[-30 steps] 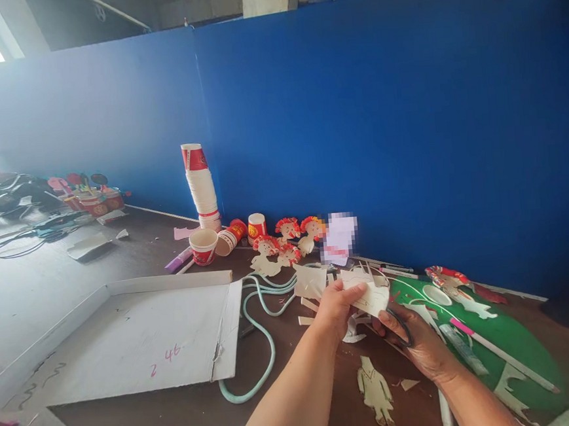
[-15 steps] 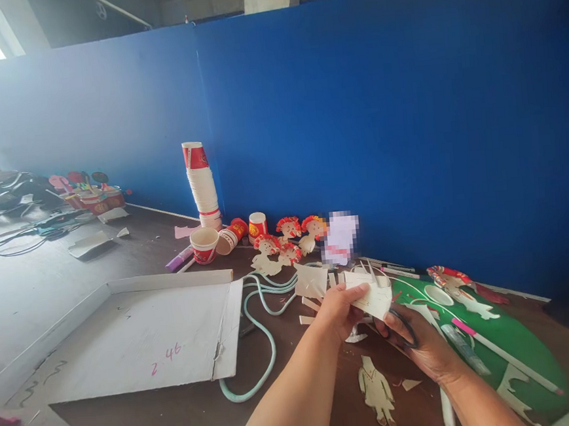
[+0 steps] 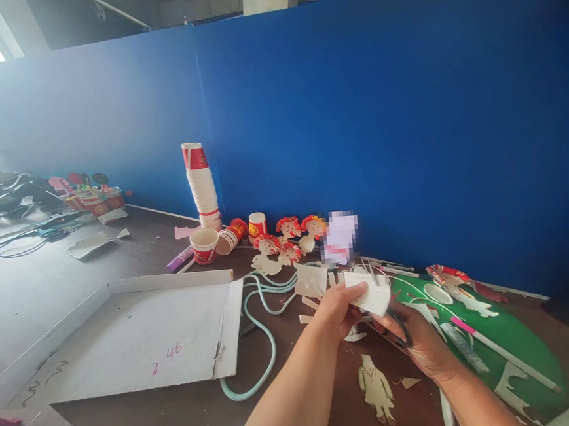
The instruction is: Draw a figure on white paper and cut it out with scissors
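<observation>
My left hand (image 3: 340, 307) pinches a white piece of paper card (image 3: 368, 294) between thumb and fingers, with faint lines drawn on it. In my right hand (image 3: 415, 340) is a pair of scissors (image 3: 400, 327); its dark handle loops round my fingers, and the metal blades poke up at the card's far edge. Part of the scissors is hidden behind the card. Below my hands a cut-out paper figure (image 3: 376, 389) lies flat on the dark table, beside a small paper scrap (image 3: 410, 382). A square piece of card (image 3: 311, 281) lies left of the held one.
A shallow white box lid (image 3: 140, 329) and a pale green cord (image 3: 274, 345) lie to the left. Behind stand a tall stack of paper cups (image 3: 202, 186) and several frilled paper figures (image 3: 266, 246). On the right, a green mat (image 3: 516, 339) carries scraps and a pink-capped pen (image 3: 507, 354).
Both hands stay almost in place. My right hand and the scissors handle have shifted slightly left, and the card has tilted a little.
</observation>
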Available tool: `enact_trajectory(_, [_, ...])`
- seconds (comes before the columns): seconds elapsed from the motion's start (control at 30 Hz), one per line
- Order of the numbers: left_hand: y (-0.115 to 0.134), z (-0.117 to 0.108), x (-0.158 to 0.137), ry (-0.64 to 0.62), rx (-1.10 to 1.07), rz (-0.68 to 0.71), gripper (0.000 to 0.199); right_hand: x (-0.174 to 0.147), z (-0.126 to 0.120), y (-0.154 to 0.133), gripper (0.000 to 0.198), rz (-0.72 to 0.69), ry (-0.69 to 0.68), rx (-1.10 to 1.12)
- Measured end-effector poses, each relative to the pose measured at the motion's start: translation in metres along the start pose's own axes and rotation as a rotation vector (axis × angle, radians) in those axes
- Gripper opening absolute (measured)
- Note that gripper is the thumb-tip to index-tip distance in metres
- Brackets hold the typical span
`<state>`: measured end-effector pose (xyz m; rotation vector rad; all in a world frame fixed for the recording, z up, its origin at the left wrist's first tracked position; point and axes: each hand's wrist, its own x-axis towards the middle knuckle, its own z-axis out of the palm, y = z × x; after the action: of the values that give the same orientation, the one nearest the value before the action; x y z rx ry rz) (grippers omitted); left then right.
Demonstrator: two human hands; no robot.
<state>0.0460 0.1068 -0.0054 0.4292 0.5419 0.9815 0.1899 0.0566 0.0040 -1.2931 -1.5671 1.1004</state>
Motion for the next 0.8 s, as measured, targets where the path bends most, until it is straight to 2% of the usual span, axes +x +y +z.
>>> enact_trajectory(0.1, [-0.0041,0.0006,0.0,-0.05,0.075,0.091,0.041,0.0007,0.0013,0.0002,0.03,0.003,0.066,-0.022])
enact_trajectory(0.23, [-0.0044,0.0036,-0.0016,-0.024,0.173,0.111,0.047,0.0011,0.0016,0.001,0.03,0.029,0.105,-0.039])
enact_trajectory(0.4, [-0.0035,0.0066,-0.0018,-0.006,0.252,0.103,0.047,0.0018,-0.001,0.0054,0.03,0.042,0.105,-0.115])
enact_trajectory(0.67, [-0.0034,0.0074,-0.0021,-0.01,0.24,0.105,0.046,0.0024,-0.0007,0.0085,0.03,0.04,0.114,-0.099])
enact_trajectory(0.8, [-0.0024,0.0087,-0.0028,0.03,0.234,0.111,0.041,0.0025,0.0004,0.0076,0.028,0.079,0.104,-0.064])
